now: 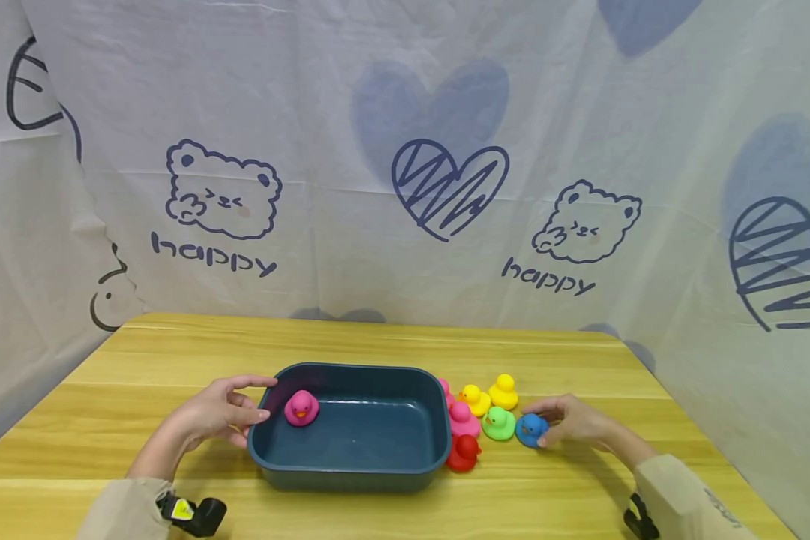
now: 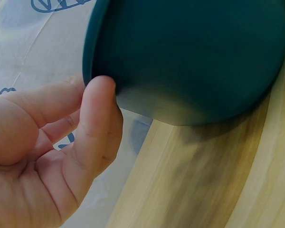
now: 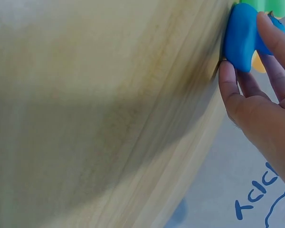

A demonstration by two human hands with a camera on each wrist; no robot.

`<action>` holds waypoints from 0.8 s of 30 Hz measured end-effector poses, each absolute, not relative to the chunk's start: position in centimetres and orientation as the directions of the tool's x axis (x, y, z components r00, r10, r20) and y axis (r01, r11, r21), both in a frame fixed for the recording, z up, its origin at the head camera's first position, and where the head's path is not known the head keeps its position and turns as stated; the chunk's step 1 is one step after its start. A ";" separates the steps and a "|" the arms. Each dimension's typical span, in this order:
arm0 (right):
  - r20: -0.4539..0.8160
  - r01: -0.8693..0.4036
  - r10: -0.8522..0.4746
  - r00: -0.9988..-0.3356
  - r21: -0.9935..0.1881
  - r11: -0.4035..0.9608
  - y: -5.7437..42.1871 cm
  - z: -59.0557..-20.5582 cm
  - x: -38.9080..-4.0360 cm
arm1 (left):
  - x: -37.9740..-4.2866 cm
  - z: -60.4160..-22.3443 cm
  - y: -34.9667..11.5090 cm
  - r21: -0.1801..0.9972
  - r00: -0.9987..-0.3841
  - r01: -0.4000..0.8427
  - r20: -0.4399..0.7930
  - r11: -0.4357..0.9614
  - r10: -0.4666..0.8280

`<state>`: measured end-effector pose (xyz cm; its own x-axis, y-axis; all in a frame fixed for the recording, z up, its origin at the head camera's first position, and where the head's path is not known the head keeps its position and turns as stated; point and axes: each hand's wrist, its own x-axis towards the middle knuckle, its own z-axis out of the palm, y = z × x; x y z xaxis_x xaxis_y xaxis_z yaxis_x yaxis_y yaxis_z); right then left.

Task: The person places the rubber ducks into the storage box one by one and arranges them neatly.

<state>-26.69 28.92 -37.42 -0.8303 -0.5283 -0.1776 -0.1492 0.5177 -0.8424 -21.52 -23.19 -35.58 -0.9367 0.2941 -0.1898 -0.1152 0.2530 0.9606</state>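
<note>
At the left end of a dark blue-grey plastic basin, my left hand grips the rim between thumb and fingers. In the left wrist view the fingertips of the left hand overlap the basin's edge. One magenta rubber duck sits inside the basin, near its left wall. On the right, my right hand holds a blue rubber duck at the tabletop. The right wrist view shows fingers and thumb around the blue duck, right beside a green duck.
Between basin and right hand stand a green duck, two yellow ducks, a red duck and pink ducks close against the basin's right side. Under everything is a wooden table, with a printed curtain behind.
</note>
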 end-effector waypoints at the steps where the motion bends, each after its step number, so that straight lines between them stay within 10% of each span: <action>1: -0.180 -0.148 -0.525 -0.832 -0.840 0.522 28.9 -37.5 -26.7 | -21.5 -35.6 -23.2 0.960 -0.937 -0.115 -0.190 0.254 0.293; 24: -0.156 -0.165 -0.456 -0.876 -0.791 0.589 28.5 -38.1 -26.8 | -21.5 -35.5 -23.2 0.959 -0.938 -0.111 -0.188 0.259 0.291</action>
